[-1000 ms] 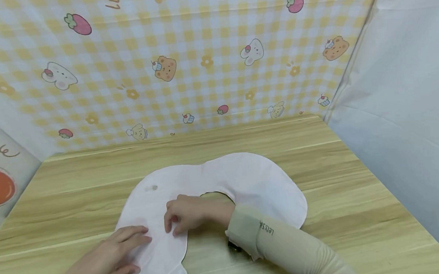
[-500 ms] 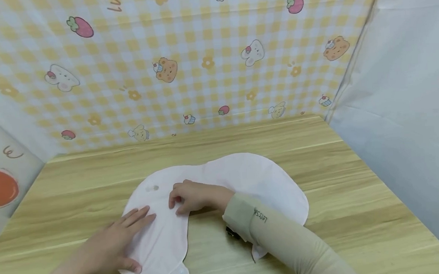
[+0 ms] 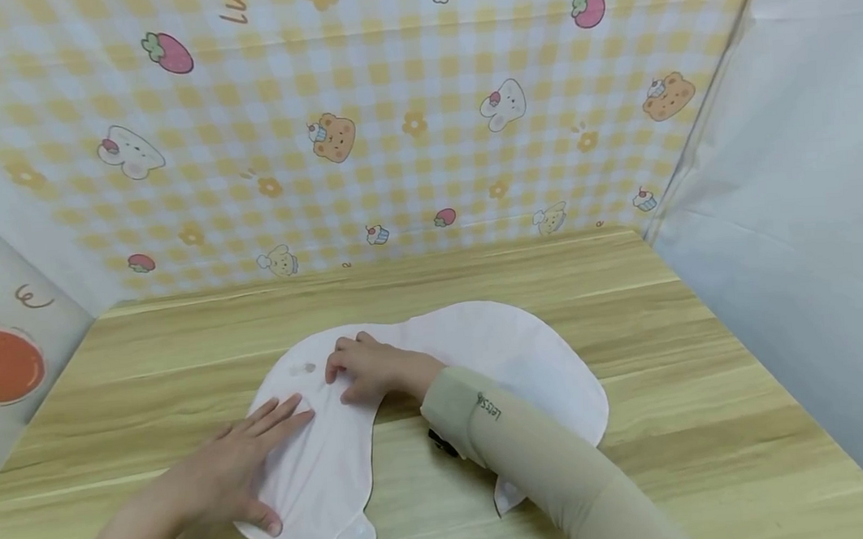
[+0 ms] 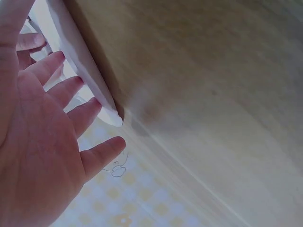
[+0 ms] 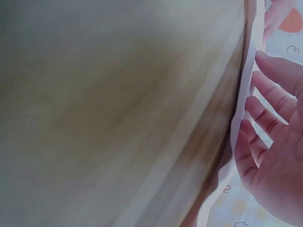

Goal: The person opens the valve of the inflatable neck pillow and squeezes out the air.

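A pale pinkish-white, U-shaped neck pillow lies flat on the table, its opening toward me. One small rounded tab sticks out from its left end; another shows beside the right sleeve. Near the upper left edge is a small greyish spot that looks like a valve. My left hand rests with spread, straight fingers on the pillow's left arm, where creases run. My right hand touches the inner upper part of that arm, its fingers loosely bent. The right forearm hides part of the pillow's right arm.
The wood-grain table stretches around the pillow on all sides. Behind it hangs a yellow checked cloth with cartoon prints. A white sheet borders the right, and a printed panel the left.
My right hand has moved farther away along the pillow's left arm. The left hand has shifted slightly up and right, its fingers more spread, and creases now show beside it.
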The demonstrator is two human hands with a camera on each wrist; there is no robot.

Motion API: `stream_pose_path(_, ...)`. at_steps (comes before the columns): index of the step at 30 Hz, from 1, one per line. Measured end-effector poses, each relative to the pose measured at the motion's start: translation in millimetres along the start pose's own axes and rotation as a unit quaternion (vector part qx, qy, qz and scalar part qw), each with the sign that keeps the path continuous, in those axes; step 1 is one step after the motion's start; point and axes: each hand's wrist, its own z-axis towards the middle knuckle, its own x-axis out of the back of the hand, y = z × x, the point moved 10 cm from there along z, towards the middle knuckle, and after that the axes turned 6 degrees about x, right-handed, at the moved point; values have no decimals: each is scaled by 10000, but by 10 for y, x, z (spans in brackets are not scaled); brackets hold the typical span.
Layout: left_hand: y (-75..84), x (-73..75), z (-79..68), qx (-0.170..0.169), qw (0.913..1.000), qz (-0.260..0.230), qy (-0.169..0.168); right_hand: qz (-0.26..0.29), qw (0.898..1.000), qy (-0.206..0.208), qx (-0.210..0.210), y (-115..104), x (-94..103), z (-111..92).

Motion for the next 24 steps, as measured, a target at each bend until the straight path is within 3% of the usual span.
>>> stream_pose_path(6, 20, 9, 38, -13, 10000, -58, -15, -316, 9993, -34, -216, 47, 12, 59)
stream_pose_path(12, 172, 258, 153, -807, 9916, 65, 1011, -510, 9983, -55, -284, 46, 62, 66)
stream_pose_path(14, 202, 291, 201, -942, 9889, 152, 1139, -539, 9980, -81, -325, 48, 76, 62)
stream_pose_path(24, -7, 283, 360, -501, 9944, -160, 921, -350, 9983, -346, -320, 26, 75, 83)
